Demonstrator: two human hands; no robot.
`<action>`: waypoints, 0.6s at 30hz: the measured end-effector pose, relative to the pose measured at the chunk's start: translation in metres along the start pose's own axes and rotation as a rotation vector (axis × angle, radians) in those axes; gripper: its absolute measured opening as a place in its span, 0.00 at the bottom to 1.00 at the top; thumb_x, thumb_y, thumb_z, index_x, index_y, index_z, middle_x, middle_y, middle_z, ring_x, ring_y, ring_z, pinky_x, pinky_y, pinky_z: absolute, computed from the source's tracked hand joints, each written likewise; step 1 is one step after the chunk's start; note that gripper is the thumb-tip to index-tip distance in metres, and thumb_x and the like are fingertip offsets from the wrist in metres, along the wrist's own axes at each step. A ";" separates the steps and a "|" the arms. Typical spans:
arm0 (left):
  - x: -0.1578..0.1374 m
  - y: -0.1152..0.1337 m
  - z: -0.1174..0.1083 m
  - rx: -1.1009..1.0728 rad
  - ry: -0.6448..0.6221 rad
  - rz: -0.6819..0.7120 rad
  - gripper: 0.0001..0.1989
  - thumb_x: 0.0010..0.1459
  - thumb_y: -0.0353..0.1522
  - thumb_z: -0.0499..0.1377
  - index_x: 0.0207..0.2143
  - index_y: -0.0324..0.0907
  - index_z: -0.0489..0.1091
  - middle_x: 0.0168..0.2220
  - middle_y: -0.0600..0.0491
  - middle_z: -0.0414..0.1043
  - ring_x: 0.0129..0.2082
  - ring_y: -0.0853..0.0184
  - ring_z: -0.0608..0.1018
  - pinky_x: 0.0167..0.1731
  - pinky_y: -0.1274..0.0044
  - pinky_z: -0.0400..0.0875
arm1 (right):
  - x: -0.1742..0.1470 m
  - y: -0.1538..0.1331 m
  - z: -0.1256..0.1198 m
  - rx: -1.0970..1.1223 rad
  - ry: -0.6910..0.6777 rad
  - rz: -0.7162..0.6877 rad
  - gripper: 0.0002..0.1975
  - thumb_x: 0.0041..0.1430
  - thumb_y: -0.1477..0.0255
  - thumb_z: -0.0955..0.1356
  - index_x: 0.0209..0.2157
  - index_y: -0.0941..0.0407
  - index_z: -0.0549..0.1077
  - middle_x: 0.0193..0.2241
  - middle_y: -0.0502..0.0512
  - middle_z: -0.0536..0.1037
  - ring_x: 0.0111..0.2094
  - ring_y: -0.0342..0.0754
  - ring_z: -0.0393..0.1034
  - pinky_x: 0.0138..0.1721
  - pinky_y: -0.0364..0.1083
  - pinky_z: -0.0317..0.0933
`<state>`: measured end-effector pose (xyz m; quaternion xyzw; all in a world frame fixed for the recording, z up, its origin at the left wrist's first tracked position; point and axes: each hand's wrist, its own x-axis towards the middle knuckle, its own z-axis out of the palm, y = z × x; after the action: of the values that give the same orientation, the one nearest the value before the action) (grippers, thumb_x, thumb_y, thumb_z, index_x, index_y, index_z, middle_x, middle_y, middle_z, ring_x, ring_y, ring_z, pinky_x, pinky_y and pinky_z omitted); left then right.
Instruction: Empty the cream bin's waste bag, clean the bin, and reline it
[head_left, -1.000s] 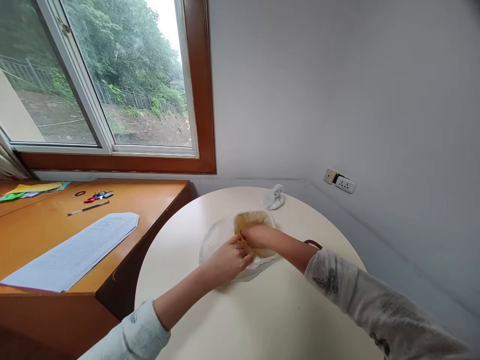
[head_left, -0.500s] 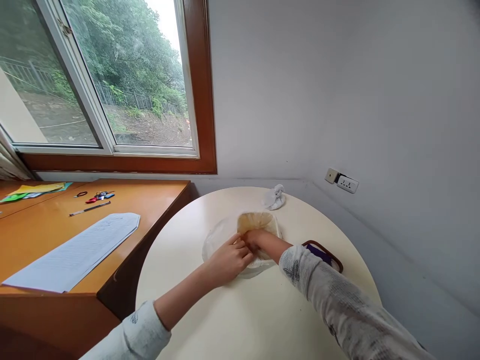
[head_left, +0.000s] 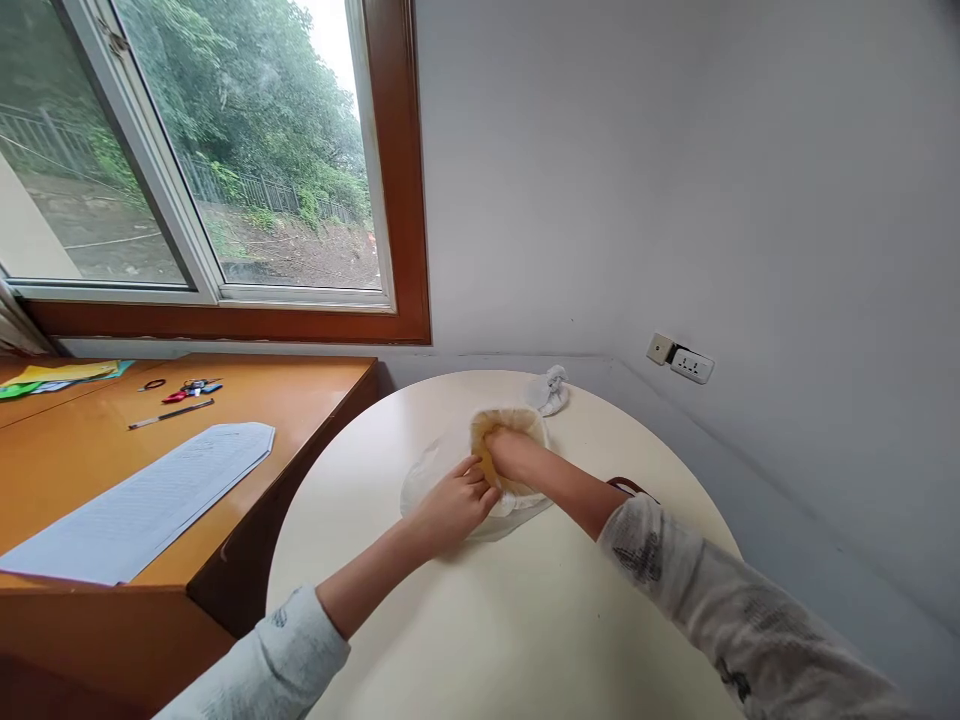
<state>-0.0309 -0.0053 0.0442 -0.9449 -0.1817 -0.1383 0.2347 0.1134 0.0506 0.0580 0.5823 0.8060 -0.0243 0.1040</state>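
A small cream container (head_left: 531, 428), lined with a thin clear plastic bag (head_left: 431, 475), stands on the round table. The bag's loose edge spreads over the outside and onto the tabletop. My left hand (head_left: 454, 508) grips the near-left rim, fingers curled over the bag and thumb low on the near side. Reaching in from the right, my right hand (head_left: 506, 447) is down inside the container against its far-left inner wall. Its fingers are hidden in there. Behind the container lies a knotted white plastic bag (head_left: 550, 393).
The cream round table (head_left: 360, 500) meets the grey wall. Behind my right forearm, a brown-rimmed object (head_left: 631, 487) is mostly covered. On the wooden desk (head_left: 315, 385) at left lie papers (head_left: 150, 500), a pen (head_left: 171, 414), keys (head_left: 193, 390) and coloured sheets (head_left: 64, 375).
My right hand has pushed deeper into the container, its forearm now covering most of the brown-rimmed object. The container's opening looks rounder and wider. My left hand stays at the rim.
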 end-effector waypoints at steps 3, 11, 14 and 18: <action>0.001 0.002 -0.005 0.010 -0.023 0.024 0.11 0.52 0.19 0.47 0.25 0.40 0.64 0.18 0.55 0.66 0.25 0.67 0.67 0.49 0.70 0.56 | 0.007 0.001 0.004 0.000 0.001 0.057 0.17 0.59 0.67 0.63 0.49 0.58 0.64 0.47 0.58 0.67 0.43 0.49 0.66 0.42 0.53 0.64; 0.006 0.002 -0.012 0.009 -0.153 0.006 0.09 0.51 0.20 0.49 0.27 0.38 0.65 0.19 0.53 0.68 0.25 0.66 0.69 0.45 0.70 0.58 | 0.013 0.001 0.005 0.013 -0.077 -0.011 0.18 0.59 0.67 0.63 0.50 0.58 0.63 0.49 0.58 0.66 0.45 0.50 0.65 0.43 0.54 0.63; 0.009 -0.001 -0.011 0.013 -0.213 0.001 0.08 0.48 0.20 0.52 0.29 0.37 0.67 0.19 0.52 0.69 0.25 0.65 0.70 0.46 0.69 0.57 | 0.004 0.002 -0.005 0.014 -0.142 -0.034 0.17 0.59 0.67 0.64 0.48 0.58 0.65 0.47 0.58 0.68 0.44 0.49 0.66 0.42 0.53 0.64; 0.014 -0.006 -0.014 0.015 -0.270 0.009 0.09 0.44 0.20 0.53 0.29 0.37 0.68 0.19 0.52 0.69 0.23 0.65 0.71 0.46 0.69 0.57 | -0.016 0.007 -0.012 0.030 -0.273 -0.093 0.13 0.59 0.67 0.63 0.43 0.59 0.68 0.41 0.56 0.71 0.40 0.46 0.68 0.40 0.51 0.65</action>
<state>-0.0235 -0.0039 0.0629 -0.9539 -0.2085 -0.0073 0.2156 0.1230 0.0402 0.0738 0.5369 0.8102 -0.1200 0.2025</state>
